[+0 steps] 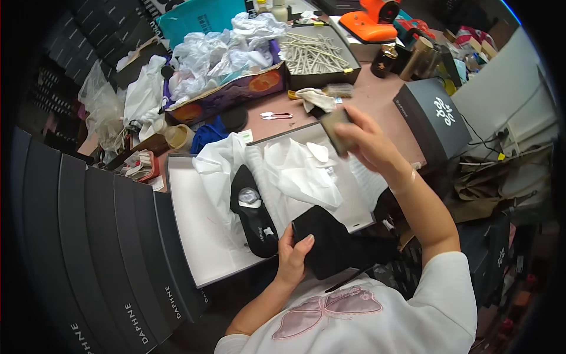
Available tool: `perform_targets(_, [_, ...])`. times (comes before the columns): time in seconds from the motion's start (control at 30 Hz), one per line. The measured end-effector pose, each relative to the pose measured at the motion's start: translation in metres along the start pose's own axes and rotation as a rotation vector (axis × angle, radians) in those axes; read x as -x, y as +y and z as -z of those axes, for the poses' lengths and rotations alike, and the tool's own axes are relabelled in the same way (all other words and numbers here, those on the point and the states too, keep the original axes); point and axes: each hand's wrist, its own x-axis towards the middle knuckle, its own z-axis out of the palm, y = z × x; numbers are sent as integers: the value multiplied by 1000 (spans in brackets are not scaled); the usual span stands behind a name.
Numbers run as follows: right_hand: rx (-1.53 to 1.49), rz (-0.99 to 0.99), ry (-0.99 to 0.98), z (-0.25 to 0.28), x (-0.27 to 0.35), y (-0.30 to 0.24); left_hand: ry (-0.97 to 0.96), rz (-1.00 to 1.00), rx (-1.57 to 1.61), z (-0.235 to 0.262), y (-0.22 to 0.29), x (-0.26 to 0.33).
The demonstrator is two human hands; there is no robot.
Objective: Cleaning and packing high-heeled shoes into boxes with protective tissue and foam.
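My left hand [293, 253] is closed on the edge of a black cloth-like item [336, 245], its thumb lying on top; its exact kind I cannot make out. Raised above the far right part of an open white-lined shoebox [206, 248], my right hand [368, 138] grips a brownish-grey block [337, 131], blurred and sponge-like. A black pointed shoe [254, 215] with a small wad inside lies in the box, left of the black item. White tissue paper [300, 177] spreads around it, with a small white oval piece [318, 151] on top.
Dark shoeboxes [100, 236] stand in a row at the left. Behind are a carton of crumpled white paper [224, 88], a box of white sticks [315, 53], small scissors [276, 116] and an orange device [368, 26]. A dark box [430, 118] stands at the right.
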Motion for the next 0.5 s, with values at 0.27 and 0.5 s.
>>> perform_targets(0.27, [-439, 37, 297, -20, 200, 53, 29, -13, -20, -11, -24, 21])
perform_targets(0.5, [-396, 241, 489, -66, 222, 106, 169, -44, -99, 10, -57, 52])
